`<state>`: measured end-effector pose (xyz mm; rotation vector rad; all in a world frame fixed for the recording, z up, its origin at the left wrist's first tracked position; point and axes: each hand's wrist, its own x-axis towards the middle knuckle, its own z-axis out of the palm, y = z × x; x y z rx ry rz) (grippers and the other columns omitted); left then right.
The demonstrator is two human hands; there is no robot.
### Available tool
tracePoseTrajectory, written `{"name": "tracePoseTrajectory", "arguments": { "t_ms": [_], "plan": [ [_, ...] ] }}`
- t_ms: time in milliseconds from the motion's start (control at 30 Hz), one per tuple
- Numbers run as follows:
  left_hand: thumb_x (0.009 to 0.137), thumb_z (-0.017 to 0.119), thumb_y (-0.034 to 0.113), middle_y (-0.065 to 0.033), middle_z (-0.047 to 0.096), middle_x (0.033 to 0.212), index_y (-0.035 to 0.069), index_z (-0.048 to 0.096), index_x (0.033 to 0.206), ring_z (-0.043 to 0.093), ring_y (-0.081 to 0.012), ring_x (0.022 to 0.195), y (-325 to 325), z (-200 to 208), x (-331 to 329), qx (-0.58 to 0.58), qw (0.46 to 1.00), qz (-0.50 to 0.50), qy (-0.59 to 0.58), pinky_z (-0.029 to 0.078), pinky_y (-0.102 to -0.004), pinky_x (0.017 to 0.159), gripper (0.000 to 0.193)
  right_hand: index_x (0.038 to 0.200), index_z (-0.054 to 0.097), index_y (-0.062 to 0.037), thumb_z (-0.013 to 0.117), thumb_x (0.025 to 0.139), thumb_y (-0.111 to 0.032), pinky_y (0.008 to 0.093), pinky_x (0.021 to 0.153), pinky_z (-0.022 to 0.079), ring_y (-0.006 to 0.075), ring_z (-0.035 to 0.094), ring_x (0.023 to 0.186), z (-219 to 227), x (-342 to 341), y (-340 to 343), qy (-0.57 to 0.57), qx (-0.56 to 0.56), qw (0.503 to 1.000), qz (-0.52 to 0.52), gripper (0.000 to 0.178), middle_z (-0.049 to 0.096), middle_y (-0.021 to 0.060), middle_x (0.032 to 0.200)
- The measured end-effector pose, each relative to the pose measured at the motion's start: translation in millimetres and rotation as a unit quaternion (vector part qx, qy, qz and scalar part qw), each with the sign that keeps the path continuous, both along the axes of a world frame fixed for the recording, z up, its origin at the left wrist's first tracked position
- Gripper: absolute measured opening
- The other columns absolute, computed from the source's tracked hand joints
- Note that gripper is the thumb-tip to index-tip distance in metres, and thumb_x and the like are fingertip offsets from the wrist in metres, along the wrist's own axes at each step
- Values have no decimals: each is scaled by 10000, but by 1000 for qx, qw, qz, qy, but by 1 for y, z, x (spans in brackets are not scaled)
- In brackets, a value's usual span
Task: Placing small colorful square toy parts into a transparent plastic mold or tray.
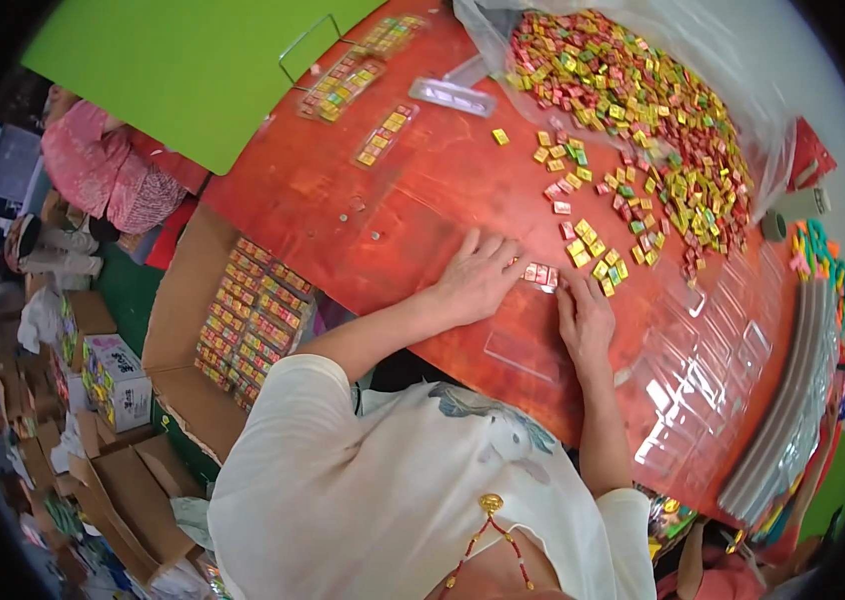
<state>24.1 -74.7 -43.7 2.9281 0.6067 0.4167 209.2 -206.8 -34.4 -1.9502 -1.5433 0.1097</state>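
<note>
A short row of small red-and-white wrapped blocks (542, 276) lies on the red table, pressed between my two hands. My left hand (480, 275) is palm down at the left end of the row, its fingers bent and a fingertip against the blocks. At the right end, the fingertips of my right hand (586, 315) close in on the row. My palms hide part of what the fingers touch. An unfilled clear plastic tray (525, 357) lies just below the row, near the table's edge. Loose yellow blocks (593, 245) lie beyond my right hand.
A large heap of red, yellow and green blocks (633, 110) spreads from a clear bag. Filled trays (386, 135) lie at far left, clear trays (693, 390) at right. A cardboard box (181, 335) of filled trays stands left; a person (108, 170) sits beyond it.
</note>
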Motion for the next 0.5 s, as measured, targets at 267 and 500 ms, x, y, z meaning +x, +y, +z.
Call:
{"name": "tracePoseTrajectory", "arguments": {
  "t_ms": [267, 500],
  "plan": [
    [866, 621, 186, -134, 537, 1002, 93, 520, 1348, 533, -323, 964, 68, 7, -26, 48, 975, 189, -103, 415, -474, 783, 501, 1167, 654, -62, 642, 902, -81, 354, 765, 536, 264, 680, 871, -2, 1, -2, 77, 1, 997, -9, 266, 657, 117, 974],
    [903, 644, 266, -155, 559, 1075, 130, 518, 1366, 546, -332, 1003, 155, 13, -56, 144, 913, 377, -63, 408, -509, 805, 499, 1126, 679, -69, 665, 889, -112, 406, 789, 523, 328, 651, 910, -4, 0, -11, 58, -2, 998, -28, 242, 657, 131, 987]
  ]
}}
